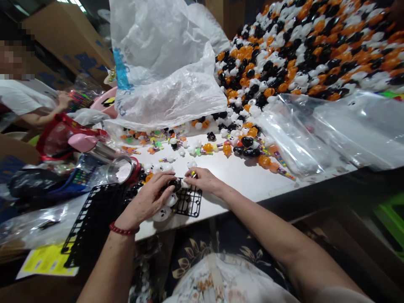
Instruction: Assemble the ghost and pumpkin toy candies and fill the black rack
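Note:
At the table's near edge, my left hand (150,197) curls over a glossy black plastic piece (174,185) with thumb and fingers around it. White ghost-faced pieces (162,213) lie just beneath that hand. Beside it, my right hand (205,180) is closed in a pinch, its fingertips at a small white piece (184,182) with a yellow bit showing between the fingers. A black plastic grid (189,203) lies under both hands, partly covered by the pieces. The fingers hide much of what they grip.
A large heap of orange, black and white pieces (303,54) rises at the back right. Clear plastic bags (293,139) lie before it. Stacked black grids (97,219) and a metal cup (121,169) stand left. A co-worker (28,99) sits far left.

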{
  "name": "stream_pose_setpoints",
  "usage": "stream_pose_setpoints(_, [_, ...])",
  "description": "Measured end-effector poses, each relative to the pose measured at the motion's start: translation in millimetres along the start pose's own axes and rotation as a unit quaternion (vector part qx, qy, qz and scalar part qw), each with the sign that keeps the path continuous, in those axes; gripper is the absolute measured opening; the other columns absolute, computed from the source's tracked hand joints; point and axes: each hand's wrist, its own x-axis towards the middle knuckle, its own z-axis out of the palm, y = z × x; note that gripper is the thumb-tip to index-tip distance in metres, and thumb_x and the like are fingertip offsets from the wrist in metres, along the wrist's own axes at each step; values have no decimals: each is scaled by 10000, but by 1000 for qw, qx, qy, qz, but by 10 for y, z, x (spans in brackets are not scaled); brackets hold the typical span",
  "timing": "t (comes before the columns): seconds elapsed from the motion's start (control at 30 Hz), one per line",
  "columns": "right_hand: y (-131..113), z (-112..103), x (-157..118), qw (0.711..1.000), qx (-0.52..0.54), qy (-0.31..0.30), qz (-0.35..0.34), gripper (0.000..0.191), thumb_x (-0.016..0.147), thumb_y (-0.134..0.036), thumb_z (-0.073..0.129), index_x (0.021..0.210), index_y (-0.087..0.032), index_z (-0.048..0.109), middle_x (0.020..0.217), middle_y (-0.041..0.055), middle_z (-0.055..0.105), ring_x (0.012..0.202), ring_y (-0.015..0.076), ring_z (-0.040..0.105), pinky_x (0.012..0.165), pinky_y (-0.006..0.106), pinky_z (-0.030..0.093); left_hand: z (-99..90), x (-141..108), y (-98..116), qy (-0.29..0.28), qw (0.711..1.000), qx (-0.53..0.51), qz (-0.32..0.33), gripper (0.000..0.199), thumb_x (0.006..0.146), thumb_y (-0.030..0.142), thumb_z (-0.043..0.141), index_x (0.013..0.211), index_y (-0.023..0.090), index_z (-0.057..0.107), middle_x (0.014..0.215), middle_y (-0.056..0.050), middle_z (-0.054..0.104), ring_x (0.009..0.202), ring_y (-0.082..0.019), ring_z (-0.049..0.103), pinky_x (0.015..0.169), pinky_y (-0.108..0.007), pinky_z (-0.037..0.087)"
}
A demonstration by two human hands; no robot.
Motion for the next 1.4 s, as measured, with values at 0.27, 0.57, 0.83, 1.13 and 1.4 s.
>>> stream_pose_setpoints(0.27, [-200, 26, 270, 986, -161, 18, -34, 231, 871, -401, 637, 866, -172, 670, 805, 32, 691, 764, 155, 605, 683, 243, 404, -7, 27, 19, -8, 1000, -4, 2, 296, 976, 346, 447, 1201, 205, 578, 1323, -101, 559, 1260, -211, 506, 1100, -389, 397])
stream_pose_setpoints(0.57, [-207, 104, 333, 979, -177, 79, -59, 207, 912, -327, 532, 806, -188, 643, 794, 28, 686, 751, 149, 589, 687, 251, 383, -11, 6, 24, 5, 1000, -3, -16, 341, 969, 396, 442, 1206, 191, 576, 1239, -100, 633, 1159, -215, 590, 1033, -355, 460])
stream_pose_setpoints(0.83, [-70, 8, 307, 990, -11, 140, 7, 181, 918, -377, 479, 813, -233, 507, 710, -17, 598, 676, 150, 585, 627, 250, 433, -126, -31, 43, 1, 1000, 28, 4, 286, 966, 312, 441, 1196, 221, 584, 1298, -96, 602, 1216, -218, 564, 1043, -365, 468])
stream_pose_setpoints(1.13, [-131, 9, 163, 993, 27, 115, 17, 108, 907, -332, 501, 966, -244, 480, 842, 11, 647, 712, 174, 625, 646, 278, 456, -310, -43, 18, -27, 995, 98, 6, 305, 952, 257, 488, 1239, 292, 584, 1305, -42, 587, 1207, -208, 554, 1043, -361, 466])
stream_pose_setpoints(1.4, [-123, 84, 154, 995, 11, 96, 11, 188, 910, -306, 476, 1086, -239, 470, 998, 44, 666, 747, 182, 629, 681, 300, 441, -492, -86, 102, -120, 984, 132, 13, 421, 914, 201, 527, 1325, 296, 524, 1327, -69, 573, 1224, -235, 517, 984, -352, 502])
